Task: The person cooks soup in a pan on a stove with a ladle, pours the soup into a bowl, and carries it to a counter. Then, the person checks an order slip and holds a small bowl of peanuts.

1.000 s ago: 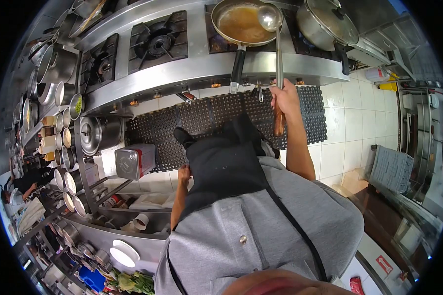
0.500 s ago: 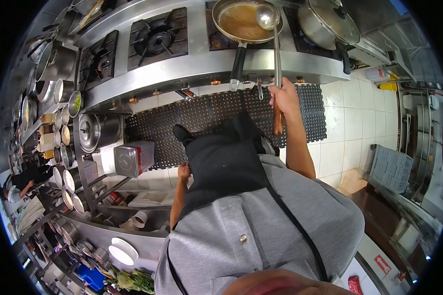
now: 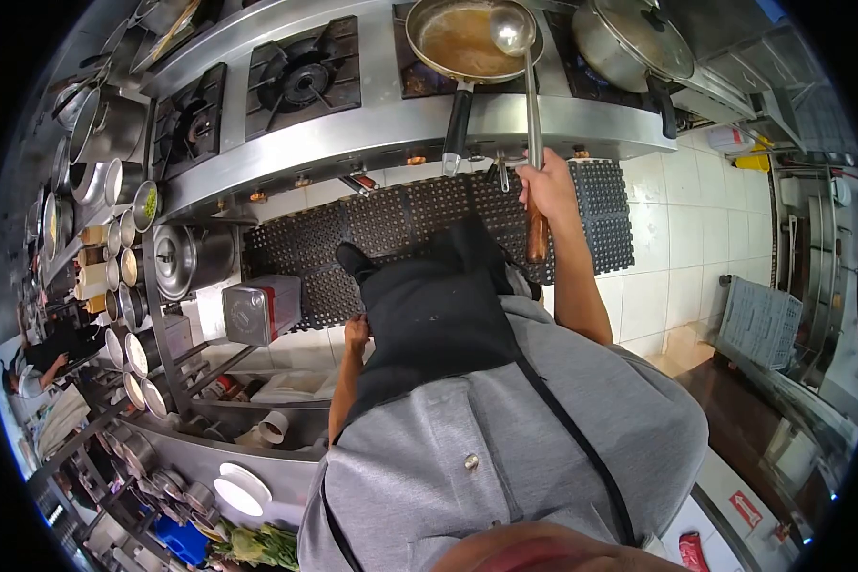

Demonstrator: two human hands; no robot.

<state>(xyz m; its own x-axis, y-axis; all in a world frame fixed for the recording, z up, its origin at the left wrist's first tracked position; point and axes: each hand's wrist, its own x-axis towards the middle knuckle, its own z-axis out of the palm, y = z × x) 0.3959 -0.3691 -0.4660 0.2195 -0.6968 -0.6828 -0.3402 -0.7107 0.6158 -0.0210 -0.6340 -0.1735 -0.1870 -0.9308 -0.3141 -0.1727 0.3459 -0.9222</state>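
My right hand (image 3: 550, 189) is wrapped round the wooden handle of a long metal ladle (image 3: 532, 105). The ladle's bowl rests in or just above brownish liquid at the right side of a frying pan (image 3: 445, 69); whether it touches the bottom, I cannot tell. That pan sits on a stove burner, its black handle pointing toward me, just left of the ladle. My left hand (image 3: 356, 332) hangs low beside my black apron (image 3: 439, 319), fingers curled. Its palm side is hidden, so anything inside it does not show.
A lidded pot (image 3: 629, 43) stands right of the pan, with blue flame beneath. Further left on the stove is a bare burner (image 3: 305, 78). A metal tin (image 3: 250, 315) and a large lidded pot (image 3: 195, 257) stand at left, near racks of bowls. A black rubber mat (image 3: 391, 210) covers the floor.
The view has shifted very slightly, so the pan and ladle appear a little further left and up. My right hand keeps its hold on the ladle.
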